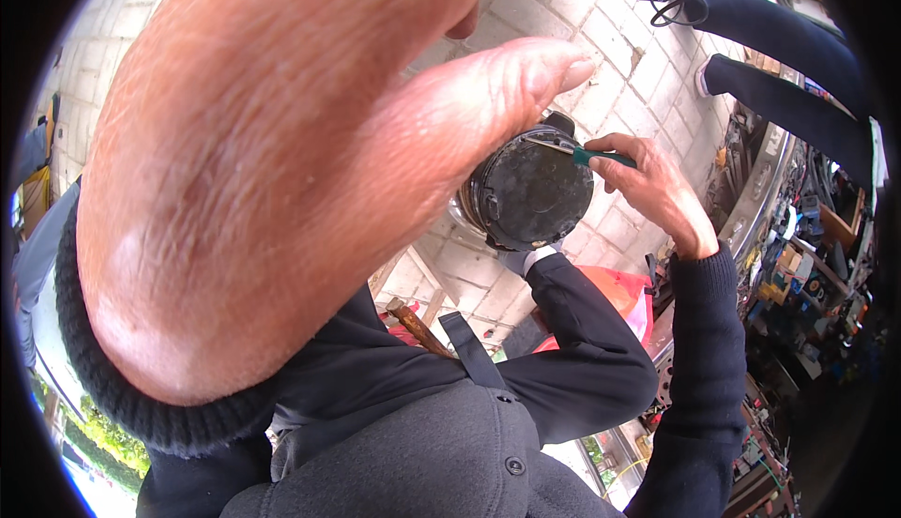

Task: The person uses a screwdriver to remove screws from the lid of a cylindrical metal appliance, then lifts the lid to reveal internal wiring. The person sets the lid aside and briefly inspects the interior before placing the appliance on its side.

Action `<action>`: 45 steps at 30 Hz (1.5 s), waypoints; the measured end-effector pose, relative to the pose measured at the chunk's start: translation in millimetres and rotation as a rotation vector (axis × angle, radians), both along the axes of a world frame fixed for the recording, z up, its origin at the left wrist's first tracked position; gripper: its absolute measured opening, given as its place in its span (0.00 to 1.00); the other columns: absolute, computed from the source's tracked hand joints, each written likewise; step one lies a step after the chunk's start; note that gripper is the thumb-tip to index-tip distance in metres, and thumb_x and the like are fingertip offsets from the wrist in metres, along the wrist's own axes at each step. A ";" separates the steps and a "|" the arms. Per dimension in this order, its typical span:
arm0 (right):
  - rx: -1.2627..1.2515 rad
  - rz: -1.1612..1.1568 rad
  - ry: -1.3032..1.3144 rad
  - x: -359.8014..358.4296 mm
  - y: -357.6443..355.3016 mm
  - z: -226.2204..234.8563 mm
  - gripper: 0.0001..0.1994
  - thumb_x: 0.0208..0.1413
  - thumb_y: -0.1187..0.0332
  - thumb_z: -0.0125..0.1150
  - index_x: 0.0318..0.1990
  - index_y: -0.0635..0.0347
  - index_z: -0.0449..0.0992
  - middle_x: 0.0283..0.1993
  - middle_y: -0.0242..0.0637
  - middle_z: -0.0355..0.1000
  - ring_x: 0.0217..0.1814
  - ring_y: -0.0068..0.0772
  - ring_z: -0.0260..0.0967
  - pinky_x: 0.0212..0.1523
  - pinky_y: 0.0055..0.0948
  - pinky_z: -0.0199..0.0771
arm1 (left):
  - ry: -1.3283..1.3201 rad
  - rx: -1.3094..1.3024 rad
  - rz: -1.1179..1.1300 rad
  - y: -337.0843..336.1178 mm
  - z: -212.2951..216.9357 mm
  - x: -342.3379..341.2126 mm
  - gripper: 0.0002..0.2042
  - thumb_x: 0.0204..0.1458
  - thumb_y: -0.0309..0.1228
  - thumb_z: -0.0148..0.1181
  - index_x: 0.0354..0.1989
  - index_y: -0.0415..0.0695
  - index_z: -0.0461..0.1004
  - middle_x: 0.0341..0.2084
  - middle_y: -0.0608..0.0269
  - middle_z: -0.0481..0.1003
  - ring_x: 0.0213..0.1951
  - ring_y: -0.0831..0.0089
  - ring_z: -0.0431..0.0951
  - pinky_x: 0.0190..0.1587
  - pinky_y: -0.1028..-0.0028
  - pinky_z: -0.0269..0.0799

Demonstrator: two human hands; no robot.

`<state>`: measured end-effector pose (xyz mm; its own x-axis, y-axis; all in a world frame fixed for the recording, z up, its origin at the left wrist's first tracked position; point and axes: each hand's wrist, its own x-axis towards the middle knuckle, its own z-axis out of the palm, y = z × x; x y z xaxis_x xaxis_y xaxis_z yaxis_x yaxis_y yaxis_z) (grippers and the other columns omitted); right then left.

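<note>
My left hand [310, 133] fills the upper left of the head view, very near the camera. Its thumb stretches out to the right, apart from the other fingers, which are mostly out of sight. Nothing shows in its grasp. Lower and farther off, my right hand [648, 175] grips the green handle of a screwdriver [596, 157]. The metal shaft points left, its tip at the rim of a round, black-faced object [540, 194]. That object has a dark tab at the top and a shinier side wall, partly hidden behind my left thumb; its exact kind cannot be made out.
Pale paving [601, 58] lies underneath. Dark-trousered legs [779, 58] of another person stand at upper right, near black cables [680, 2]. Jumbled parts and tools [807, 283] line the right side. A red-orange bag [619, 297] and a wooden stick [418, 326] lie below the round object.
</note>
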<state>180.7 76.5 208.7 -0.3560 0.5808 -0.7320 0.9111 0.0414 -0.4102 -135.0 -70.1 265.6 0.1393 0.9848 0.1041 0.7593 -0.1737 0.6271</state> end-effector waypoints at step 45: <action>0.221 0.184 -0.196 7.1 -23.5 -1.6 0.18 0.63 0.57 0.59 0.48 0.64 0.82 0.34 0.52 0.79 0.37 0.50 0.79 0.44 0.42 0.76 | 0.042 -0.005 0.022 10.6 5.0 5.8 0.19 0.59 0.35 0.67 0.57 0.43 0.76 0.35 0.60 0.77 0.37 0.70 0.77 0.40 0.71 0.70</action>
<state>187.8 53.0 207.1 -0.3347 0.6721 -0.6605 0.9406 0.2809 -0.1908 -129.2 -59.5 270.6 0.1218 0.9881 0.0941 0.7886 -0.1539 0.5954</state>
